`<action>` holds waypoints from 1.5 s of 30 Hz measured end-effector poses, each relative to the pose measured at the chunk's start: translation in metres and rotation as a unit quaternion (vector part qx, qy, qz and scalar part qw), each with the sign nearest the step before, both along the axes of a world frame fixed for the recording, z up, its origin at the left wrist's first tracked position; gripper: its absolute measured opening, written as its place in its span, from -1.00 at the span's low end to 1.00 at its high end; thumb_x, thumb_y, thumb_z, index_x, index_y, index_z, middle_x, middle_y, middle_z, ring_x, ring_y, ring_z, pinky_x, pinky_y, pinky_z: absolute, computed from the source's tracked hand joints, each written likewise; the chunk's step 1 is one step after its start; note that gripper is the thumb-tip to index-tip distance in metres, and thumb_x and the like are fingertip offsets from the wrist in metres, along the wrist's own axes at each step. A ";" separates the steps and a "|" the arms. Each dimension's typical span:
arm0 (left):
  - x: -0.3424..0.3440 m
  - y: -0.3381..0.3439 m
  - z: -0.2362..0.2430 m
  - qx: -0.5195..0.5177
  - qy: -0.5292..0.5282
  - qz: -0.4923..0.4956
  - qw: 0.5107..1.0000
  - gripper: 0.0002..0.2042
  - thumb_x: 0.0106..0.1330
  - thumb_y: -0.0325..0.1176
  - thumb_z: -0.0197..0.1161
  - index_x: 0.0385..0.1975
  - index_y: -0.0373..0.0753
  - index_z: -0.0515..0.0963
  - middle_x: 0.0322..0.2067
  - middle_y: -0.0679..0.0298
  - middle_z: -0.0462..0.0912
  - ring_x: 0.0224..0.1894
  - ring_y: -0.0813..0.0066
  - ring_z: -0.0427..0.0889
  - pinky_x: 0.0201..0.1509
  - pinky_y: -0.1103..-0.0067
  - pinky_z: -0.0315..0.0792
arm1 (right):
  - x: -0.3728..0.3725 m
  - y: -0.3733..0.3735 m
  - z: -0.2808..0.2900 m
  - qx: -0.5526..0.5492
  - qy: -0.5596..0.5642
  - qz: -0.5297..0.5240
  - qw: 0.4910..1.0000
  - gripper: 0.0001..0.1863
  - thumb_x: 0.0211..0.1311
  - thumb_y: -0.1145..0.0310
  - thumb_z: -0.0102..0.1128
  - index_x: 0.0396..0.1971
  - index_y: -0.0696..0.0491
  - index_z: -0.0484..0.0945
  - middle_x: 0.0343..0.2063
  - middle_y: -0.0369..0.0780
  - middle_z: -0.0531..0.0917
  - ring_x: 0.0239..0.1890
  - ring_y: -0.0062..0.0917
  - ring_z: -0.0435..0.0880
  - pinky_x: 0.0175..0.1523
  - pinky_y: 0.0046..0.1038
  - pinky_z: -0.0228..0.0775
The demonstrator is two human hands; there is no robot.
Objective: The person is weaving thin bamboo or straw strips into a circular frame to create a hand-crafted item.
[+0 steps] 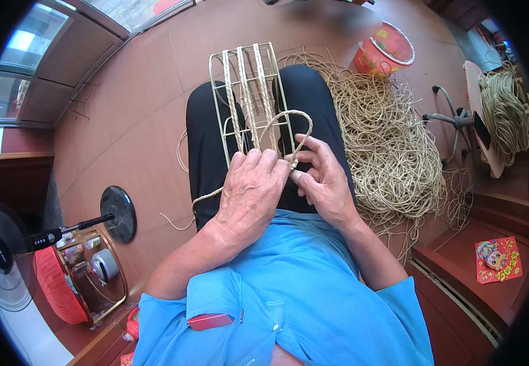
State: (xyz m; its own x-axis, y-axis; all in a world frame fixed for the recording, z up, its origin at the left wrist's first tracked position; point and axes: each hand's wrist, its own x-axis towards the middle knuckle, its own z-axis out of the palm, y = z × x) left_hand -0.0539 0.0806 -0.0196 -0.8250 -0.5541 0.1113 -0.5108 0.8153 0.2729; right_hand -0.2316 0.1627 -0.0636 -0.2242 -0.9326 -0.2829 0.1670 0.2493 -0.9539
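Note:
A pale metal wire frame (214,91) with three lengthwise strips of woven cord (244,91) rests on my black-trousered thighs (206,122). My left hand (246,189) is closed over the frame's near end, fingers curled onto the cord and wire; exactly what lies under them is hidden. A loose loop of beige cord (304,119) arches above the frame down to a small knot (294,163) at the right edge. My right hand (322,183) holds the cord by that knot with bent fingers and thumb. A loose cord tail trails left across my thigh.
Tangled cord (386,146) heaps on the floor to my right, near a red bucket (374,55), a wheeled chair base (456,122) and a hank of cord (502,116). Fans (2,256) stand at the left. A red printed card (497,259) lies at the right.

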 end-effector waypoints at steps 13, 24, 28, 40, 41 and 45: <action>-0.006 -0.012 0.004 -0.025 0.008 -0.007 1.000 -0.86 0.43 -0.42 0.31 -0.07 -0.21 0.65 -0.21 0.18 0.56 -0.12 0.16 0.57 -0.01 0.27 0.36 | -0.014 -0.034 0.007 0.020 -0.095 0.078 0.992 -0.32 0.35 0.52 0.19 0.50 0.10 0.38 -0.16 -0.40 0.58 -0.33 -0.85 0.45 -0.47 -0.73 0.20; -0.004 0.000 -0.006 -0.065 0.063 0.028 0.996 -0.80 0.40 -0.41 0.31 -0.02 -0.17 0.67 -0.23 0.26 0.59 -0.14 0.25 0.58 -0.03 0.31 0.35 | 0.012 -0.020 -0.002 -0.035 0.032 -0.004 0.999 -0.55 0.39 0.54 0.13 0.26 0.20 0.52 -0.25 -0.22 0.71 -0.40 -0.67 0.68 -0.35 -0.53 0.57; -0.005 0.002 -0.008 -0.076 0.053 0.023 0.995 -0.79 0.39 -0.41 0.30 -0.01 -0.18 0.67 -0.24 0.27 0.59 -0.15 0.27 0.58 -0.04 0.32 0.35 | 0.019 -0.024 -0.004 -0.023 0.012 -0.085 0.996 -0.65 0.43 0.60 0.13 0.18 0.19 0.46 -0.23 -0.20 0.74 -0.34 -0.64 0.78 -0.36 -0.55 0.67; -0.003 0.006 -0.011 -0.092 0.063 0.033 0.993 -0.80 0.42 -0.38 0.34 -0.01 -0.18 0.68 -0.25 0.29 0.60 -0.19 0.29 0.57 -0.06 0.33 0.33 | 0.029 -0.017 -0.010 -0.044 -0.004 -0.178 0.983 -0.66 0.36 0.68 0.20 0.09 0.14 0.47 -0.24 -0.14 0.84 -0.26 -0.62 0.87 -0.21 -0.57 0.76; -0.002 0.005 -0.012 -0.091 0.060 0.033 0.993 -0.80 0.43 -0.38 0.34 -0.01 -0.18 0.68 -0.25 0.29 0.60 -0.18 0.30 0.57 -0.05 0.33 0.34 | 0.030 -0.016 -0.010 -0.051 0.028 -0.185 0.981 -0.65 0.34 0.68 0.22 0.08 0.14 0.48 -0.26 -0.15 0.84 -0.25 -0.62 0.87 -0.21 -0.57 0.75; -0.004 0.007 -0.015 -0.090 0.057 0.035 0.994 -0.81 0.45 -0.37 0.35 0.00 -0.17 0.68 -0.24 0.29 0.61 -0.16 0.30 0.59 -0.03 0.33 0.36 | 0.027 -0.008 -0.013 -0.049 0.107 -0.191 0.975 -0.67 0.34 0.67 0.23 0.07 0.14 0.49 -0.26 -0.17 0.82 -0.26 -0.63 0.85 -0.21 -0.56 0.74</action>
